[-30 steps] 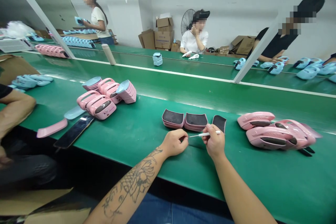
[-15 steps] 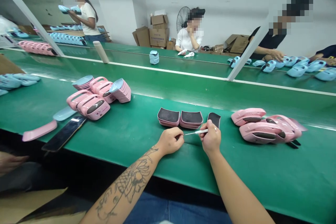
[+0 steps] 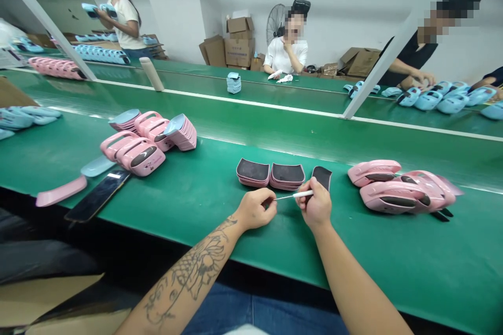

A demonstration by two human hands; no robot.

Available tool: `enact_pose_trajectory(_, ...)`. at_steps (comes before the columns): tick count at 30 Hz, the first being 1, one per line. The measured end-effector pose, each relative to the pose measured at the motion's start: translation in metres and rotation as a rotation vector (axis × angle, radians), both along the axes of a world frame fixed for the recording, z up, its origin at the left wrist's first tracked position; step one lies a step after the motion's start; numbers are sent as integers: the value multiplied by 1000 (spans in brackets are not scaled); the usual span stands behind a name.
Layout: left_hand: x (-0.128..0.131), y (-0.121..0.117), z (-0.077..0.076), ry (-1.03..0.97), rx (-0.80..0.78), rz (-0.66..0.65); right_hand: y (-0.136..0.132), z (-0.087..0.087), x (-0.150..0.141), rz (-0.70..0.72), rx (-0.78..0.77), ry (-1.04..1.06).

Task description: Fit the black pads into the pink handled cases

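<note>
My right hand pinches a thin white needle-tipped tool, whose fine tip points left. That tip reaches the curled fingers of my left hand, and anything tiny held there is hidden. Both hands are over the green conveyor belt, just in front of two short stacks of pink pieces with black faces. A single black-faced piece stands partly behind my right hand.
Pink moulded casings lie piled to the left, and more lie to the right. A dark phone rests near the belt's front edge. Beyond a white divider rail, co-workers sit at a second belt.
The whole scene has shifted slightly left and up in the view. My hands stay close together, and the white tool remains in my right hand.
</note>
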State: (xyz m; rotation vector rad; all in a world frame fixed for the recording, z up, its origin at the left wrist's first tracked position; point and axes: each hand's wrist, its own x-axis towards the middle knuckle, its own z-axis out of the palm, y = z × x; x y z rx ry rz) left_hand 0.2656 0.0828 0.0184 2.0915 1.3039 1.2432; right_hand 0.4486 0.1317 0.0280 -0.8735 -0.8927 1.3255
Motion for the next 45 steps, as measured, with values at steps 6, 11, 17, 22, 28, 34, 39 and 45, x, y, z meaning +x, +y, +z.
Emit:
enact_pose_trajectory(6, -2, -1, 4, 6, 126, -65, 1, 6, 0, 89, 4, 86)
enact_pose_trajectory(11, -2, 1, -2, -19, 152, -106, 0, 5, 1, 115, 8, 87)
enact_pose_trajectory(17, -2, 2, -2, -43, 183, -134, -1, 6, 3, 128, 15, 56)
enact_pose_trajectory(22, -3, 1, 0, -30, 176, -125, -1, 8, 2, 129, 29, 34)
enact_pose_trajectory(28, 0, 1, 2, -100, 142, -142, -1, 10, 3, 144, 51, 12)
enact_pose_trajectory(34, 12, -48, 39, -440, 39, -12, -30, 31, 18, 374, 14, -50)
enact_pose_trajectory(39, 8, -127, 56, -815, -215, 93, -100, 55, 12, 736, -61, -299)
enact_pose_trajectory(45, -18, -186, 53, -565, -600, 84, -173, 39, -9, 683, 14, -594)
